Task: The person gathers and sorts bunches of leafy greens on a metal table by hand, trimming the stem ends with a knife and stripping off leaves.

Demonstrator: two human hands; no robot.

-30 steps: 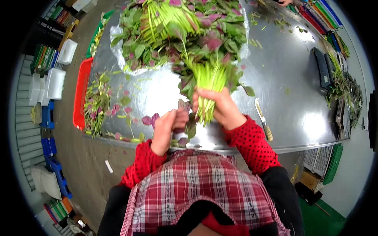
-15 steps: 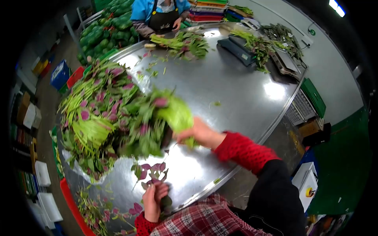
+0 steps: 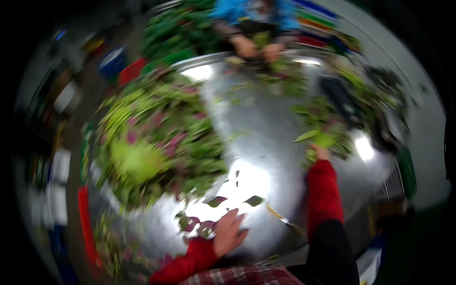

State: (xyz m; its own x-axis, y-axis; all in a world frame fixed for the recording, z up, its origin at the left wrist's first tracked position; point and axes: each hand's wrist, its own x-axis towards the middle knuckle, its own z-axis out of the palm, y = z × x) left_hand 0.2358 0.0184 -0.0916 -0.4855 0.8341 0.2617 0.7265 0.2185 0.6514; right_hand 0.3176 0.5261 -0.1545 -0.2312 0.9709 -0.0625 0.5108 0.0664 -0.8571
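Observation:
At the right, my right hand (image 3: pixel 321 153) is closed round the pale stems of a bunch of leafy greens (image 3: pixel 332 138), its leaves pointing away over the table. My left hand (image 3: pixel 229 233) is low over the near part of the table, fingers apart and holding nothing. Beside it lie loose green and purple leaves (image 3: pixel 192 223). A big heap of purple-green leafy vegetables (image 3: pixel 161 137) covers the table's left side. Between my arms lies a thin tool, perhaps a knife (image 3: pixel 283 218), with a yellowish end. Motion blur softens much of the view.
Across the metal table (image 3: pixel 259 128), a co-worker in blue (image 3: pixel 221 12) has both hands at green stems. A dark scale (image 3: pixel 341 99) and more greens (image 3: pixel 384 85) are at the far right. A red crate edge (image 3: pixel 86 228) borders the left side.
My right hand has swung from beside the heap to the right with the bunch. My left hand has opened out. The view has turned, and the co-worker's hands are now together at stems.

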